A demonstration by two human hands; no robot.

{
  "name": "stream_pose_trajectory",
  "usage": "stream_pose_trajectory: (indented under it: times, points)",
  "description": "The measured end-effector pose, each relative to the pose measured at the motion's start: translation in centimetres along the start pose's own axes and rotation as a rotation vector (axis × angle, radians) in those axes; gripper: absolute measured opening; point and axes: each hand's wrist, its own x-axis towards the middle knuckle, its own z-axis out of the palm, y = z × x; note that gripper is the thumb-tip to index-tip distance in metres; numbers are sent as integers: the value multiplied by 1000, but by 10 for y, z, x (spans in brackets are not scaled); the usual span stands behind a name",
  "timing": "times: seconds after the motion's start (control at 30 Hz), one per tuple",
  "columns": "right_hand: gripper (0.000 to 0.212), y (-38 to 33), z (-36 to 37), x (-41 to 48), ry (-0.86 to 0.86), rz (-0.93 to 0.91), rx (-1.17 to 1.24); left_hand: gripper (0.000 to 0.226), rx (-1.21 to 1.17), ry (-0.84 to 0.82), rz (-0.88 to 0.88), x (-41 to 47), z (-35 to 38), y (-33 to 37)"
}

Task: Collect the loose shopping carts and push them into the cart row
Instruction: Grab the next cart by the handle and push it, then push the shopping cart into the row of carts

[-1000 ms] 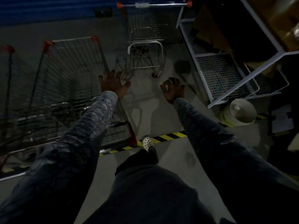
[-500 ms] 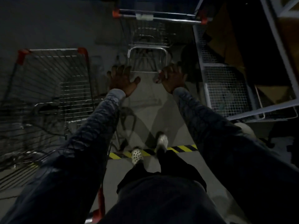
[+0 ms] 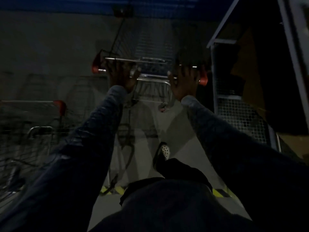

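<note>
– Carts, how many can you count?
– Two. One shopping cart [image 3: 150, 47] stands straight ahead on the grey floor [image 3: 175, 128], and its handle bar [image 3: 153, 75] has two red end caps [image 3: 96, 67]. A second cart [image 3: 33, 124] sits at lower left, cut by the frame edge and smeared by blur.
– And hands?
– Two, both at that bar. The left hand [image 3: 122, 76] is near the left cap and the right hand [image 3: 183, 82] near the right one. Fingers reach over the bar, but in this dark I cannot tell whether they wrap it or lie flat.
– Anything else?
– One spotted white shoe [image 3: 164, 151] low in the middle; the other foot is hidden. One mesh shelving rack [image 3: 240, 118] is just right of the cart, its top cut off. Two pieces of yellow-black floor tape [image 3: 113, 190] are partly covered by the person's body.
</note>
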Motion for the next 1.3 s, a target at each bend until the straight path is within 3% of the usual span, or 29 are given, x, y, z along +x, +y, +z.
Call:
stream_pose_trajectory:
  times: [0.1,0.2,0.37,0.5,0.6,0.7,0.87,1.1,1.3]
  points:
    - [48,10,10,19,71,-20,8,57,-51,78,-31,17,10,8]
    - [44,11,14,49,50,13,-22,68,-12,37,-1,49,0,20]
    - [59,52,12,127,-214,19,-75,60,-53,-112,-65,114,-9,69]
    - [63,82,14,184,-330,74,-137,67,-32,-178,-2,157,-9,88]
    - [59,94,12,199,-370,140,-116,72,51,-139,91,164,-10,87]
    - [58,91,6,195,-377,163,-104,86,64,-99,85,161,-19,83]
    - [72,78,0,167,-388,208,-67,83,62,-108,54,144,-24,77]
    - [56,63,-23,110,-442,244,-64,105,42,-134,27,86,-18,54]
    - [61,53,-51,38,-509,338,13,68,-14,-137,62,-2,-25,52]
